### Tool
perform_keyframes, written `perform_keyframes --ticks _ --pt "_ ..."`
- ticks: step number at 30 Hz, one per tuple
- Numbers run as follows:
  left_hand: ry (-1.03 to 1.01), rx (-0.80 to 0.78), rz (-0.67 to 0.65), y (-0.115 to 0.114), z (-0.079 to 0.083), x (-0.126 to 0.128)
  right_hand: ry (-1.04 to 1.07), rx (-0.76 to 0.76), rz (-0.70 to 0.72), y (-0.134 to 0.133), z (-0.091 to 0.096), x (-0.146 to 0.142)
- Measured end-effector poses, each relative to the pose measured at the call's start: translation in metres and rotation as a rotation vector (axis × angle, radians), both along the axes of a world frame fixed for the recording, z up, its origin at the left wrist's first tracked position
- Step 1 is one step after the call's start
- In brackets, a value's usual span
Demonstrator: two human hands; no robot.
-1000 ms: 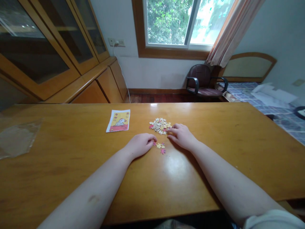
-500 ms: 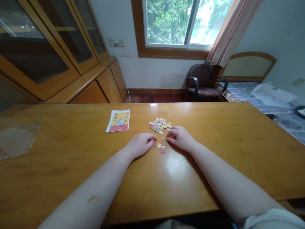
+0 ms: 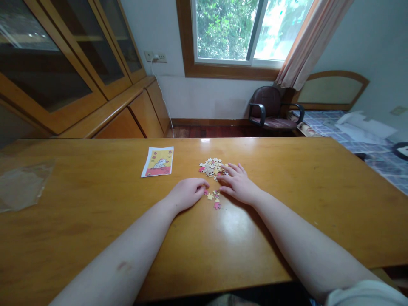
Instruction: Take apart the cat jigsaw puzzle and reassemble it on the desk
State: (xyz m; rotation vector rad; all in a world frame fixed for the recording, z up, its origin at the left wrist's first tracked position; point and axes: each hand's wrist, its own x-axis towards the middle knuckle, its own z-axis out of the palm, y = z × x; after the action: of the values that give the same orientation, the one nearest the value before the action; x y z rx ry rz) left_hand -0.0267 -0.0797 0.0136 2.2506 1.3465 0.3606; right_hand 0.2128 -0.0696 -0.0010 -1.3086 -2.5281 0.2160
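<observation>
A heap of jigsaw puzzle pieces lies near the middle of the wooden table. My right hand reaches over the heap's right edge, fingers spread, holding nothing that I can see. My left hand rests on the table left of several loose pieces, its fingers curled together. A pink piece sits at its fingertips; whether they grip it is hidden. Between the hands lie a yellow piece and, nearer me, a pink piece.
A picture card with a white animal on yellow and red lies left of the heap. Clear plastic wrapping is at the table's far left. Beyond the table stand a wooden cabinet and an armchair.
My right hand has opened from a pinch and spread its fingers toward the heap. The small pieces between my hands have shifted slightly. My left hand has barely moved.
</observation>
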Motion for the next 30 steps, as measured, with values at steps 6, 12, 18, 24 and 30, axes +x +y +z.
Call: perform_keyframes --ticks 6,12,18,24,30 --pt "0.008 0.0 0.0 -0.001 0.003 0.001 0.133 0.026 -0.046 0.006 -0.001 0.003" --pt "0.014 -0.002 0.003 -0.001 0.004 0.001 0.153 0.045 -0.021 0.008 -0.002 0.005" --pt "-0.001 -0.007 0.001 0.0 0.001 0.0 0.248 -0.001 -0.039 0.016 -0.007 0.009" --pt "-0.002 -0.017 0.008 0.0 0.001 0.0 0.156 0.034 0.03 0.012 0.004 0.015" --pt "0.002 -0.013 0.006 0.0 0.002 0.0 0.102 0.007 0.027 0.007 0.014 0.017"
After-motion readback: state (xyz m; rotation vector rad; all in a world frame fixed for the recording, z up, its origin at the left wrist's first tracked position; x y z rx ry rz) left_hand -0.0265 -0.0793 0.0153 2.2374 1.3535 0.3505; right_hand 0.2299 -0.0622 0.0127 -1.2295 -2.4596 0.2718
